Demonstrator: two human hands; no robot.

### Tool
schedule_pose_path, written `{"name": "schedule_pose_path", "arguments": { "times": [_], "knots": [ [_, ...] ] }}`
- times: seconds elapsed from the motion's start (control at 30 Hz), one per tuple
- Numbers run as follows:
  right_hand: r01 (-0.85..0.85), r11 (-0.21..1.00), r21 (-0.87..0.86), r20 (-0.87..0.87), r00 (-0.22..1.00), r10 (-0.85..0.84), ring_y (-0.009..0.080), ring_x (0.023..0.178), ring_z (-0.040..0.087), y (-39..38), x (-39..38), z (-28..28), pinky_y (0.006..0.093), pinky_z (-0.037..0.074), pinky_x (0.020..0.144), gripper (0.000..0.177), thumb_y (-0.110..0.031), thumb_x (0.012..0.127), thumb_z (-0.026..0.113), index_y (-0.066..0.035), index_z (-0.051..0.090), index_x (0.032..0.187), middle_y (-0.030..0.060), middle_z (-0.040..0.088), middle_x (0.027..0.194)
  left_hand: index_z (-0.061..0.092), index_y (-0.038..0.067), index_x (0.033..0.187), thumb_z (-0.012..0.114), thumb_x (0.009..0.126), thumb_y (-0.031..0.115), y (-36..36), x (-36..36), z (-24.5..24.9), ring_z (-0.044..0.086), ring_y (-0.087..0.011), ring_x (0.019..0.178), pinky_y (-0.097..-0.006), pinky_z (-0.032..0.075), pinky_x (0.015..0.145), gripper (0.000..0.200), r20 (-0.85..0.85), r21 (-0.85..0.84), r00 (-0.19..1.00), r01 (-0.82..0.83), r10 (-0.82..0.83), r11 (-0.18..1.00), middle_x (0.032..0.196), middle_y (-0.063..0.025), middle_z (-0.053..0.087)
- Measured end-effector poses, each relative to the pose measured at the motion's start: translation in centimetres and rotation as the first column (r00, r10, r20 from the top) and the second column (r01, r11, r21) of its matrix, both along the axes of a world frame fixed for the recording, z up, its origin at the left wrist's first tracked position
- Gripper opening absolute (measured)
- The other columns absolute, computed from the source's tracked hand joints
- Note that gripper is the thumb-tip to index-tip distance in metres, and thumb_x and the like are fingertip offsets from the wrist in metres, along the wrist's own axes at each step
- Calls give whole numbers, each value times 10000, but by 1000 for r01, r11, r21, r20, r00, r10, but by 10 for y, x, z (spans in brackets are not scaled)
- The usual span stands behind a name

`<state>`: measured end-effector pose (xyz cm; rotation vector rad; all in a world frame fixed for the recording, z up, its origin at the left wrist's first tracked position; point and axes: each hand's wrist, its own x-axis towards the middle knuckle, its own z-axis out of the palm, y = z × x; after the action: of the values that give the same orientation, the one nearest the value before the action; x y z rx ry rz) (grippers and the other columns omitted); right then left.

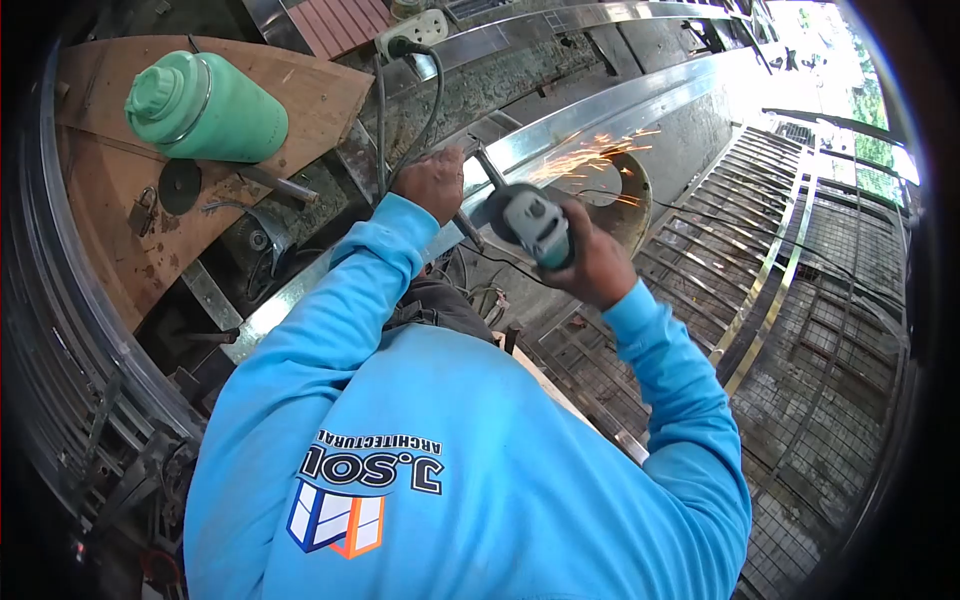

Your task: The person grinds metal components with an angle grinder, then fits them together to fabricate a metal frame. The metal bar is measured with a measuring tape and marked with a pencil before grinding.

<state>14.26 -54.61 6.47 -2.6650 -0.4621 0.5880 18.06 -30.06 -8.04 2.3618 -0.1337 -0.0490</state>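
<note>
My right hand (pixel 602 262) is wrapped around the body of an angle grinder (pixel 537 224), a grey and teal tool with a dark guard facing left. Orange sparks (pixel 590 158) spray from it toward the upper right. Close by on the left, my left hand (pixel 432 185) is closed on a narrow metal bar (pixel 468 228), whose lower end shows below the fist. The exact contact between disc and metal is hidden behind the guard. Under the sparks runs a shiny metal channel (pixel 640 100).
A mint-green jug (pixel 215 108) stands on a brown wooden board (pixel 100 235), beside a dark cutting disc (pixel 180 187). A power socket strip (pixel 413 36) with a plugged-in cable sits at the top. Slatted metal grilles (pixel 740 200) lie at right; a round container (pixel 632 200) is near the sparks.
</note>
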Motion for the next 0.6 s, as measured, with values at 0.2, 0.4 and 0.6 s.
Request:
{"name": "schedule_pose_path", "arguments": {
  "times": [0.2,0.4,0.6],
  "knots": [
    [45,999,-1,-51,998,-45,473,898,658,-1,12,3,536,534,759,851,-311,679,841,-110,368,1358,262,673,973,559,48,993,449,956,176,-1,-1,0,670,-446,821,-540,545,733,173,51,-39,998,-22,24,999,916,-236,686],
    [90,988,125,-24,996,-88,479,913,662,10,44,-10,499,536,762,862,-291,681,848,-82,360,1361,275,677,946,584,63,1032,450,956,192,1,-2,9,666,-453,857,-544,537,770,200,-46,-15,998,-44,43,999,938,-245,689],
    [320,935,153,-153,942,-297,470,965,668,-38,-36,1,484,532,849,871,-290,675,845,-77,353,1361,292,668,1036,584,85,1156,484,968,218,-3,-3,-5,670,-446,868,-544,538,766,250,-21,21,999,-41,42,999,982,-243,693]
  ]
}}
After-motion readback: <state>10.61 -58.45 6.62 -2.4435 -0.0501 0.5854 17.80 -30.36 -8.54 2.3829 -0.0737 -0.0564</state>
